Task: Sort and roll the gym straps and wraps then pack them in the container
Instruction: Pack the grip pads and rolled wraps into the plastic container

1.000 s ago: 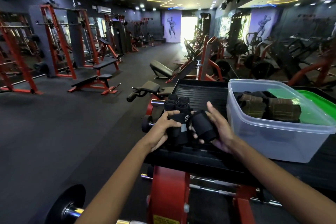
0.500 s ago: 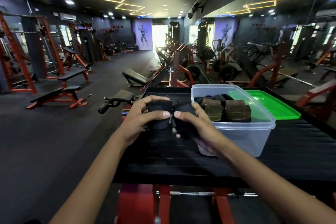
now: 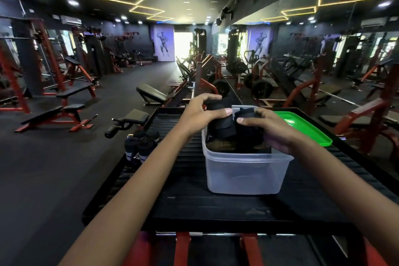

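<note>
Both hands sit over the open mouth of the clear plastic container [image 3: 244,170], each wrapped around a rolled black wrap: the left hand [image 3: 197,114] curls its fingers over the top of one roll [image 3: 222,124] with the thumb pressed across its near face, and the right hand [image 3: 271,130] clamps a second roll [image 3: 248,114] just beside it, the two rolls nearly touching between the thumbs. Below the grip, the container already holds dark and olive bundles (their exact number cannot be made out), so free room looks limited. The likeliest trouble is a roll springing loose: nothing visible fastens either one, so if the fingers let go before the roll is wedged against its neighbours, the outer turn may unwind and need rolling again. Pushing two in at once could also jam them at the rim or tip the light container on the black ribbed platform [image 3: 172,205]. Further left of the left hand, several more rolled wraps [image 3: 140,147] stand near the platform's edge, where a passing forearm could knock them to the floor. Beyond the right hand lies the green lid [image 3: 302,127], which may not seat if the contents end up piled above the rim.
</note>
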